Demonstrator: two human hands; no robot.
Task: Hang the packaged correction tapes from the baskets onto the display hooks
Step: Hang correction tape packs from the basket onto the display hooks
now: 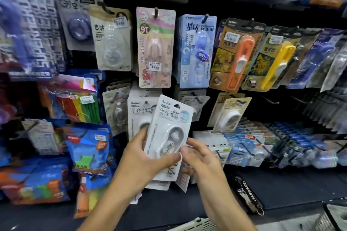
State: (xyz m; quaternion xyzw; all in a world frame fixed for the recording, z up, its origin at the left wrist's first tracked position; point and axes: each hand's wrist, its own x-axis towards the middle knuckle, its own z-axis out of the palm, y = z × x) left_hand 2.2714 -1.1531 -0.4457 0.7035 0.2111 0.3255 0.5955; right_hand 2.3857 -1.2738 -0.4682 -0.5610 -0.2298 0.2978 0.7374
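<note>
The dark display wall (234,2) fills everything in front of me, hung with carded stationery on black hooks. Across the upper row hang a pink My Melody pack (155,47), a pale blue pack (196,50), an orange-handled pack (234,54) and a yellow-handled one (270,58). To the left, blue and red bagged goods (88,148) crowd the lower pegs. Low at the right, the rim of a pale basket (197,224) shows at the frame's edge.

Just below the pink pack hangs a stack of white BoBo packs (137,114). In front of that stack, tilted to the right, is the white correction tape pack (169,135), held between both my hands. My left hand (142,155) grips its lower left side, thumb across the front. My right hand (201,155) meets the pack's lower right edge with fingers curled, pinching at it beside my left thumb. The pack's hang hole (176,106) is near the top, off any hook.
</note>
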